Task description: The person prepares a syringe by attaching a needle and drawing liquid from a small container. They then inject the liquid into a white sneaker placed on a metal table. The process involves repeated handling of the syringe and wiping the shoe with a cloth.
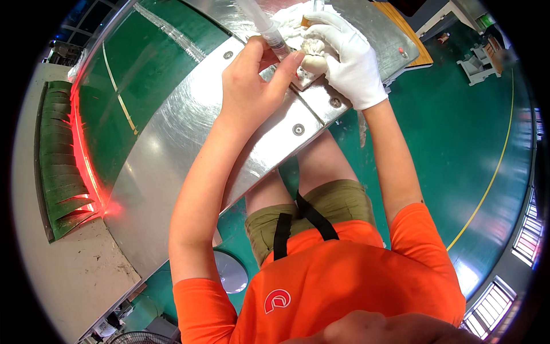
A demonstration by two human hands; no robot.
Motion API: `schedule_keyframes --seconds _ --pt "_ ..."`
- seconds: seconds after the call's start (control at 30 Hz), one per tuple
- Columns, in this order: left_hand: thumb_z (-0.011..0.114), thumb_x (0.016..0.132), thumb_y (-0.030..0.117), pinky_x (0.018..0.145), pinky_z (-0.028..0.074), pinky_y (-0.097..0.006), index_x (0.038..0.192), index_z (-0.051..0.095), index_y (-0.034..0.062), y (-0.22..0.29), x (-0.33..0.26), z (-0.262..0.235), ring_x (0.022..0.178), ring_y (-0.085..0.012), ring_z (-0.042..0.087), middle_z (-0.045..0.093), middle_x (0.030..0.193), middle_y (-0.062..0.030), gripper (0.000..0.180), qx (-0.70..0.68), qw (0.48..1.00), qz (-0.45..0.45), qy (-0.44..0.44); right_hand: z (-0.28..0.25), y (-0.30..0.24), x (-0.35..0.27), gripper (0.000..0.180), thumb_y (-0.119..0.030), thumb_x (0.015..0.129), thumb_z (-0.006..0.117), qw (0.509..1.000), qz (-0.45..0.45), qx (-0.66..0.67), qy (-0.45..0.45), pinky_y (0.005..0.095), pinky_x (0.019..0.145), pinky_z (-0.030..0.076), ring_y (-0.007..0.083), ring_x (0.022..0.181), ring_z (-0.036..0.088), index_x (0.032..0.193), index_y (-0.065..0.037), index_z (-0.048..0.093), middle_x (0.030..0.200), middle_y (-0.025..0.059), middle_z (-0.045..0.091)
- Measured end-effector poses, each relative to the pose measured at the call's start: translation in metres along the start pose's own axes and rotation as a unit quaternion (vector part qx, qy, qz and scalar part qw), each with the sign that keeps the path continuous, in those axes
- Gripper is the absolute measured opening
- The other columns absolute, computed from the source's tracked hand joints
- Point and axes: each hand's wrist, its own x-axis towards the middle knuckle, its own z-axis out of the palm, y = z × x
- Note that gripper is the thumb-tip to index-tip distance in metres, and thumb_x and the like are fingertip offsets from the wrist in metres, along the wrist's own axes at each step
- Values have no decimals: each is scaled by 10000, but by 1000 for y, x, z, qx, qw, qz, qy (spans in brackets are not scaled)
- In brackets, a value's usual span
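My bare left hand (249, 83) is closed around a clear plastic syringe (264, 26), which slants down toward the right. My right hand (352, 60), in a white glove, grips a small off-white lumpy piece (314, 56) with a rounded lower part. Both hands are close together over the metal table, and the left thumb reaches to the piece's side. The syringe's tip is hidden behind my left hand and thumb. Under the piece lies a small pale block (307, 80) with red marks. White cloth (291, 17) is bunched up behind the hands.
The shiny metal table (166, 137) has round bolt heads along it. To the left runs a green conveyor belt (166, 69), with a red-lit edge and a dark green strip curtain (60, 160). A round stool (230, 272) stands below the table. A wooden board edge (421, 54) shows at the far right.
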Motion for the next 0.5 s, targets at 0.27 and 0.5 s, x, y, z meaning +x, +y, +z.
schedule_keyframes --seconds 0.27,0.5 --pt "739 863 171 684 552 -279 954 603 -33 -11 1 0 758 -175 718 723 851 -125 262 -62 996 -51 24 -1 5 -1 344 -78 714 721 995 32 95 -9 333 974 461 265 1161 584 1052 -42 666 1254 100 621" --pt "678 926 102 849 506 -252 1079 582 -34 -12 1 -2 931 -127 654 681 1003 -86 226 -112 985 -128 -3 -3 20 -3 364 -98 710 727 980 38 193 -17 371 1008 432 295 1196 541 1061 -43 647 1259 131 594"
